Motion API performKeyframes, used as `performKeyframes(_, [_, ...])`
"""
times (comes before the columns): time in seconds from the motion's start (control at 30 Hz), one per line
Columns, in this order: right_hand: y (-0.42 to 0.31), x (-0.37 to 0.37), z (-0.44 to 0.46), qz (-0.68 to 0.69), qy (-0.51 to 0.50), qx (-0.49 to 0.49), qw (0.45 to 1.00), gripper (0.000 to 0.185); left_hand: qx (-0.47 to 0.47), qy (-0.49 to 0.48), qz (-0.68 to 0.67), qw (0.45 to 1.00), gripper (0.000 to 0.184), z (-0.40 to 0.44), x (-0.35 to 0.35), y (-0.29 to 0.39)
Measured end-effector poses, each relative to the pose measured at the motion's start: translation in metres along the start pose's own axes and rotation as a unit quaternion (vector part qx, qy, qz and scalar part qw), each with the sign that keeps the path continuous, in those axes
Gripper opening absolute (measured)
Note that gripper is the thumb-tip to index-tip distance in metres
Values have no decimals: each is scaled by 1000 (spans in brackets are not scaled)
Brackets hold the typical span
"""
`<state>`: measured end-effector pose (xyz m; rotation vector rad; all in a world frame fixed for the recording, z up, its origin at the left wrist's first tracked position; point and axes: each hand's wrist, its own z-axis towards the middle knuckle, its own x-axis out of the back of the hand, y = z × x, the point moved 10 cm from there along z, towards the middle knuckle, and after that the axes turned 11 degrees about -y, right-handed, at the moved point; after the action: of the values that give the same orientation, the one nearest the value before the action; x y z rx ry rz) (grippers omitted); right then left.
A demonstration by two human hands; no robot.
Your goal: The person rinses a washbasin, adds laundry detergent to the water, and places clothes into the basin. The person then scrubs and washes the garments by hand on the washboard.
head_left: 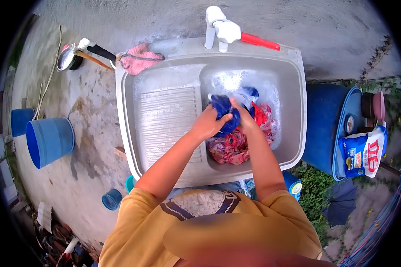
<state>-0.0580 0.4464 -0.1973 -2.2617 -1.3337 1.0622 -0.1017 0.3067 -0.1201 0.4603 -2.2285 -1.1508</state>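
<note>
Over the basin of a grey laundry sink [294, 102], my left hand [208, 122] is closed around a bunched wet blue cloth [223, 109]. My right hand [243, 116] grips the same cloth from the other side, its fingers partly hidden by the fabric. A white and blue part of cloth [246, 95] trails behind my right hand into sudsy water. Red patterned laundry [231, 149] lies crumpled in the basin below my hands. To the left of the basin is the sink's ridged washboard [167, 120].
A white tap [223, 29] and a red-handled tool [260, 42] are at the back rim. A pink cloth [140, 58] hangs on the left corner. The blue barrel [323, 124] at right bears a detergent bag [363, 152]. Blue buckets [53, 138] stand at left.
</note>
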Motion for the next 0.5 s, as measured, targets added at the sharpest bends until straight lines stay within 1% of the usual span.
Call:
performKeyframes(0.03, [-9,-8,-4,-24,-23,17,999,25,-26,14,98,995,48,-1,3,17])
performKeyframes(0.07, [-23,10,-2,-83,17,62,994,22,-30,30,11,999,51,0,7,15])
performKeyframes(0.13, [-60,57,5,-198,92,149,964,18,-34,63,-160,985,58,-3,17,4])
performKeyframes(0.2, [-88,91,10,-173,126,184,959,16,34,86,-294,951,54,-6,26,-31])
performKeyframes(0.23, [-99,117,13,-233,200,177,935,15,68,96,-357,927,52,-8,31,-50])
performKeyframes(0.27, [-107,139,17,-293,271,170,901,18,100,105,-419,896,50,-10,32,-66])
performKeyframes(0.3, [-118,150,19,-362,324,204,850,23,87,115,-442,885,49,-14,38,-67])
performKeyframes(0.37, [-134,155,21,-488,417,266,719,37,59,136,-486,862,52,-23,49,-65])
performKeyframes(0.43, [-132,106,42,-566,297,371,674,60,63,187,-447,872,50,-28,53,-68])
performKeyframes(0.47, [-122,62,52,-651,241,325,642,69,66,212,-428,876,49,-31,55,-70])
performKeyframes(0.5, [-100,27,67,-732,172,151,641,72,68,175,-447,875,48,-30,47,-71])
